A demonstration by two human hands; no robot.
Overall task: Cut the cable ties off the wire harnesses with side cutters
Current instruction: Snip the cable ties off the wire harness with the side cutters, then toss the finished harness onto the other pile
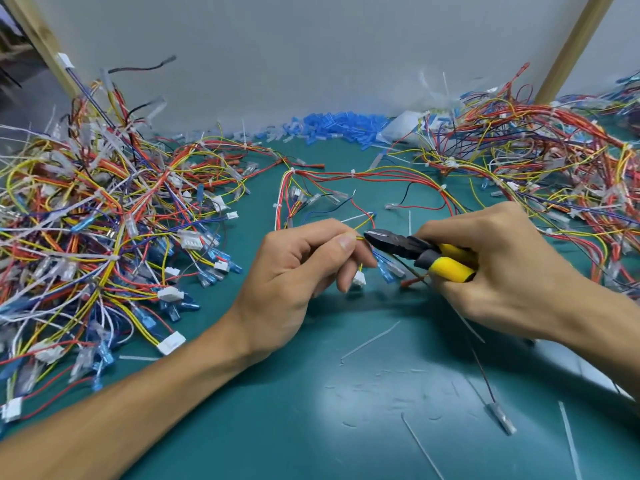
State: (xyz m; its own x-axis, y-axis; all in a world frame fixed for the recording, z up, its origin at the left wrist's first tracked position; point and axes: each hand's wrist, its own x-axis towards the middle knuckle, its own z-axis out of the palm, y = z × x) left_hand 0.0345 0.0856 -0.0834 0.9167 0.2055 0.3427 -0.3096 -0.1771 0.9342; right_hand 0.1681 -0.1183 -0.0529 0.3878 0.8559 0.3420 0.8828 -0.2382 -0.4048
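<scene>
Wire harness (346, 188) pinched in left hand (301, 271), right hand (502, 268) gripping yellow-handled side cutters (415, 249), tips at the wires

I see two hands, left hand (304, 271) and right hand (502, 265), and one pair of side cutters (415, 249). The table (311, 410) carries two harness piles, the left heap (104, 220) and the right heap (536, 161) at those edges, one single harness (363, 174) between them, and one drift of blue sleeves (339, 128) at the far edge.
</scene>
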